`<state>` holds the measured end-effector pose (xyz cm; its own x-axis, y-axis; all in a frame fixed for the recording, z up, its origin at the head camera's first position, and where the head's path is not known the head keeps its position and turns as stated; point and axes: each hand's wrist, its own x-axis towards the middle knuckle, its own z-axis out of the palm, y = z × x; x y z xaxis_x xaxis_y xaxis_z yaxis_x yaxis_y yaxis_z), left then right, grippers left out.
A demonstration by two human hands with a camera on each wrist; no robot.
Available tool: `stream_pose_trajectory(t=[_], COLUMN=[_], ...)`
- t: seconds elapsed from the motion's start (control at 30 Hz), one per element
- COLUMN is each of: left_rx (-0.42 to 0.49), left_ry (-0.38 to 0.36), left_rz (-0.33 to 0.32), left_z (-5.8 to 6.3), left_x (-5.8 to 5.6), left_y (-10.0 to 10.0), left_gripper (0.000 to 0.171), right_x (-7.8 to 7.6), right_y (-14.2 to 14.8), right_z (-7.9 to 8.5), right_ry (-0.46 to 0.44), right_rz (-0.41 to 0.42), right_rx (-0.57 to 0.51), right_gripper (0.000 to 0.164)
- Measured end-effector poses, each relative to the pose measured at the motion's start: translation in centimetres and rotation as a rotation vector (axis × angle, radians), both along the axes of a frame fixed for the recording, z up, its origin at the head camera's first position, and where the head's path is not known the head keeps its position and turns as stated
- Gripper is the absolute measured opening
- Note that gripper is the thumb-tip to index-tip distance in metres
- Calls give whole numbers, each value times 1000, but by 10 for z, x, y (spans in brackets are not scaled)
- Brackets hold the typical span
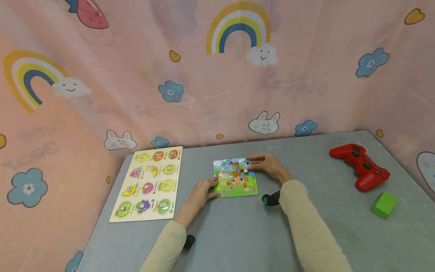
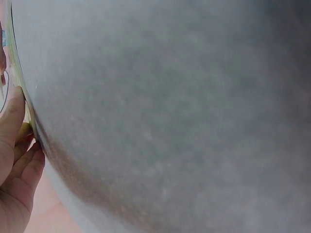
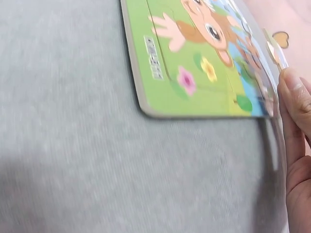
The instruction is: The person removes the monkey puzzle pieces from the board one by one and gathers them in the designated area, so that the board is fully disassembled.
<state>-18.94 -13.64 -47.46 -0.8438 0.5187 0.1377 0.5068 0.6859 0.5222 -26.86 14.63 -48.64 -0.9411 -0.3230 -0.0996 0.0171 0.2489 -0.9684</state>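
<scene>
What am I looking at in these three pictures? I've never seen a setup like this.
There is no robot: a person in cream sleeves works bare-handed. The wide picture comes from a camera on the head, looking forward and down. The other two come from cameras worn on the left and right wrists.

On the grey table, a small square picture puzzle with a brown monkey lies between the hands. The left hand holds its left edge; the right hand touches its far right corner, though whether it grips a piece is unclear.

To the left lies a cream board with colourful fruit pieces; to the right, a red plastic game controller and a bright green block.
</scene>
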Motion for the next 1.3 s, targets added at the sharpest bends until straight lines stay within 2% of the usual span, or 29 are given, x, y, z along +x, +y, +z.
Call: stream_pose_trajectory(t=[0.17, 0.47, 0.77, 1.07, 1.3], left_rx=[18, 22, 21, 29, 25], left_ry=[-24, -11, -55, -29, -9], left_rz=[1, -7, 59, 39, 24], left_z=[0, -7, -5, 0, 2], left_x=[0, 4, 14, 6, 6], left_y=[4, 1, -11, 0, 4], left_gripper=[50, 49, 49, 49, 49], right_x=[2, 9, 9, 4, 5], right_y=[15, 31, 27, 46, 55], right_z=[-2, -3, -6, -2, 1], right_ry=[-19, -18, -13, 4, -9], right_rz=[-8, -46, -62, -98, -111], right_rx=[-1, 48, 36, 49, 23], right_gripper=[48, 45, 43, 43, 41])
